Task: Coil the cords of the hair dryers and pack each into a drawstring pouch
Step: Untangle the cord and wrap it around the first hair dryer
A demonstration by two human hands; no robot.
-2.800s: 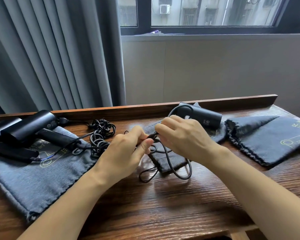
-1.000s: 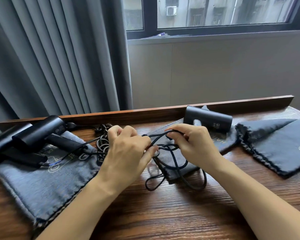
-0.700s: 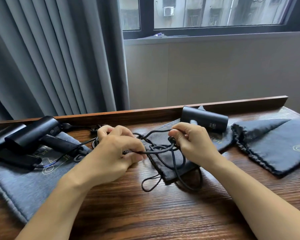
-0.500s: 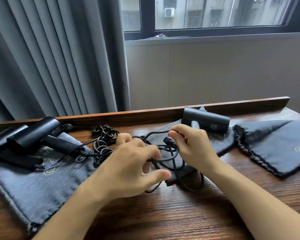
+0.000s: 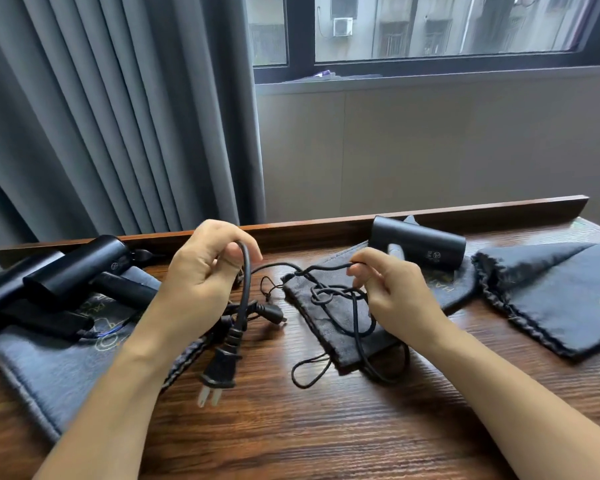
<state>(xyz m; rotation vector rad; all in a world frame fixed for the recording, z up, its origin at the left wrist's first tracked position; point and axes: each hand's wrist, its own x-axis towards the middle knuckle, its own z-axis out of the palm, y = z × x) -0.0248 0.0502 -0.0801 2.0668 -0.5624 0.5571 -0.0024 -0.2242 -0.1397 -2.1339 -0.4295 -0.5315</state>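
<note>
My left hand (image 5: 201, 289) is raised over the table and grips a black cord (image 5: 245, 282) near its end, with the two-pin plug (image 5: 219, 370) hanging below. My right hand (image 5: 394, 292) pinches the same cord further along, above its tangled loops (image 5: 340, 303). The loops lie on a dark drawstring pouch (image 5: 321, 327). Behind my right hand stands the black hair dryer (image 5: 420, 245) that the cord belongs to. Two more black hair dryers (image 5: 73, 271) rest on a grey pouch (image 5: 59, 362) at the left.
A third dark pouch (image 5: 555, 296) lies open at the right. The wooden table (image 5: 326, 427) has a raised back rail (image 5: 326, 225). Grey curtains (image 5: 101, 116) hang behind at the left, and a window sits above the wall.
My left hand has lifted up and to the left, drawing the plug end out of the tangle so the plug now dangles free. My right hand keeps its pinch on the cord.
</note>
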